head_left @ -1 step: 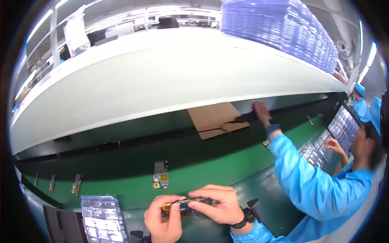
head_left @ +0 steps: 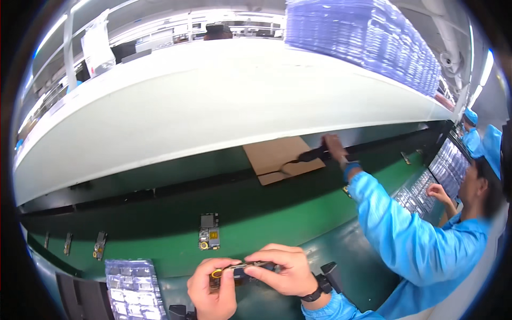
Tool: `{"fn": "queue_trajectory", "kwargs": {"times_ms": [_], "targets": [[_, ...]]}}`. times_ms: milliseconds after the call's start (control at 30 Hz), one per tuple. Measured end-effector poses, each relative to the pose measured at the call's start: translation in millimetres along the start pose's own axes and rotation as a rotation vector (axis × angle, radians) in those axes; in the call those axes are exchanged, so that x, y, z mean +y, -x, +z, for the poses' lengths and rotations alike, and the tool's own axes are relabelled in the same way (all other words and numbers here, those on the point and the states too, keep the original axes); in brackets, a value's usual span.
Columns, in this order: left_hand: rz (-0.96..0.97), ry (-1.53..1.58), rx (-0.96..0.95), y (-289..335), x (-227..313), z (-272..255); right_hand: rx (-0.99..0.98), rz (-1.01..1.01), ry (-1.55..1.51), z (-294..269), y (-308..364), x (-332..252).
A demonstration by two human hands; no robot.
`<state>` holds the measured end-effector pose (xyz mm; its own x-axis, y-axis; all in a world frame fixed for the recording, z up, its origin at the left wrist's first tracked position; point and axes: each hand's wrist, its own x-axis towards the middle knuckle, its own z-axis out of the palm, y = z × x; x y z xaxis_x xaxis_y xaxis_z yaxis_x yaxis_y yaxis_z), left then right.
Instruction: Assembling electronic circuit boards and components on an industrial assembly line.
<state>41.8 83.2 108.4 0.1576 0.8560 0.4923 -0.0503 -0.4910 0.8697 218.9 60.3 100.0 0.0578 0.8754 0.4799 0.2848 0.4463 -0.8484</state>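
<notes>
At the near edge of the bench, my left hand [head_left: 212, 290] and my right hand [head_left: 282, 269] pinch a small circuit board [head_left: 244, 266] between thumbs and fingers. The board is held nearly edge-on, with a yellow ring at its left end beside my left fingers. Much of it is hidden behind my fingers. Just beyond my hands, a similar circuit board [head_left: 209, 231] lies flat on the green belt [head_left: 266, 226]. Left of my left hand, a clear plastic blister tray [head_left: 134, 288] with several compartments rests at the belt's near edge.
Several more boards, such as this board [head_left: 100, 246], lie along the belt. A co-worker's blue sleeve [head_left: 381, 218] reaches in from the right, the hand [head_left: 334, 146] holding something dark near a brown cardboard sheet [head_left: 282, 159]. A white shelf [head_left: 229, 96] overhangs the belt, bearing stacked plastic trays [head_left: 362, 42].
The co-worker's hand has shifted slightly left over the cardboard. The whole view has moved a little. My hands keep the same hold on the circuit board.
</notes>
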Motion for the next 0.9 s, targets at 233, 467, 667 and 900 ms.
{"fn": "queue_trajectory", "kwargs": {"times_ms": [233,467,667,900], "targets": [[-0.039,0.032,-0.01,0.5,-9.8,-0.1,0.068,0.033,-0.029,6.0,3.2,-0.7],[-0.162,0.108,-0.04,-3.3,8.1,6.6,-0.092,0.1,-0.088,-9.1,-2.9,-5.8],[-0.082,0.153,-0.18,0.5,-13.6,-1.7,-0.051,0.119,-0.073,-12.5,2.6,-15.6],[-0.049,0.163,-0.137,1.5,-3.8,-0.7,-0.063,0.092,-0.108,-14.0,0.8,-20.5]]}}
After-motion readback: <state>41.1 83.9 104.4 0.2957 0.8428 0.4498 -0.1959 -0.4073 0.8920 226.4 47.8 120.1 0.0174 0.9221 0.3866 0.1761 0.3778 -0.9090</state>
